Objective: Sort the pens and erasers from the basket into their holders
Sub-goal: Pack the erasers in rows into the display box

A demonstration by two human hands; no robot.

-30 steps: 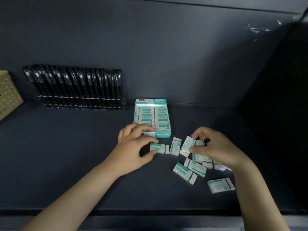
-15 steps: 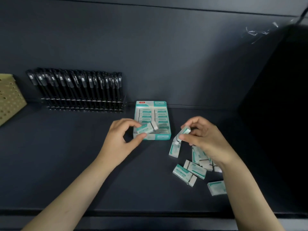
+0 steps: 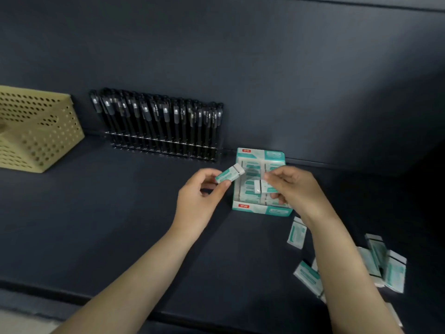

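Teal-sleeved eraser (image 3: 230,174) pinched in left grip (image 3: 199,201), white end angled up-right; right grip (image 3: 296,189) clamps second eraser (image 3: 261,186), white end pointing toward the left grip.

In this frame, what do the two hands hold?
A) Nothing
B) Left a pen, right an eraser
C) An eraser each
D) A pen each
C: the left hand pinches an eraser and the right hand holds a second eraser, both by the eraser box.
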